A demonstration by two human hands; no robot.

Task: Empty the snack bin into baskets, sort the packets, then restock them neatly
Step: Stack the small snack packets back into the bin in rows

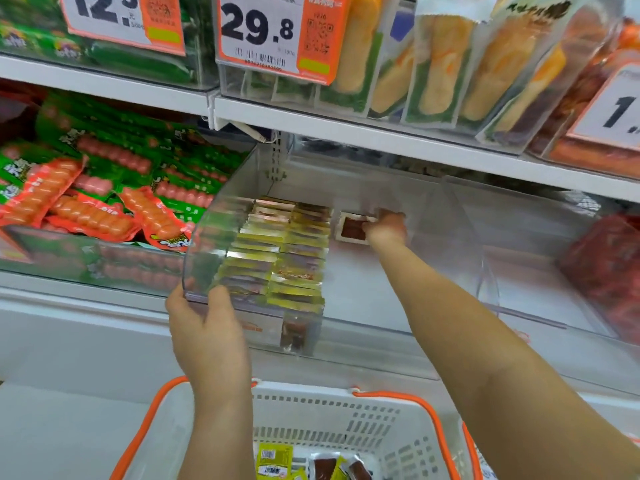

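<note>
- Fingers of the right hand (387,226) curled onto a brown packet (353,229) at the back of the clear snack bin (398,299).
- Left hand (204,327) gripped the bin's front left corner.
- Restocking looked about half done: 2 neat rows (277,258) filled the left, the right side lay bare.
- Several packets waited in the white basket (346,424) below.

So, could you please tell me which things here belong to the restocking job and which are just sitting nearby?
Job:
clear snack bin
stacked packets
red packet in right hand
left hand on bin corner
white basket

Nearby:
sausage packs
29.8 price tag
</note>
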